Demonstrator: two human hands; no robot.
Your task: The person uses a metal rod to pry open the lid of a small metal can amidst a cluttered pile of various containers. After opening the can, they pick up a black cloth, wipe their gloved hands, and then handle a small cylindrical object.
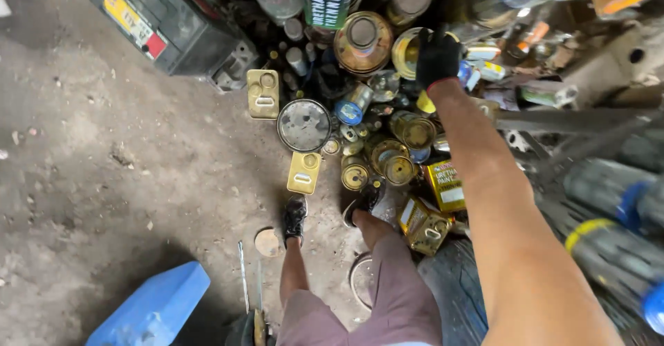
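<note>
My right hand [437, 57], in a black glove, reaches out over a heap of old metal tins. It rests on the rim of a round yellow-edged tin [401, 52]; the fingers are hidden, so I cannot tell whether they grip it. A rusty round can [363, 40] stands just left of that tin. A small blue-topped can [353, 105] lies below them. My left hand is out of view. My legs and black shoes [294, 216] stand at the near edge of the heap.
A black car battery [169, 21] sits on the dirt floor at top left, a blue plastic container [155, 308] at bottom left. Flat gold rectangular tins [263, 93], a grey round lid [303, 125] and a yellow paint tin [444, 183] lie about. Banded cylinders [609, 194] crowd the right.
</note>
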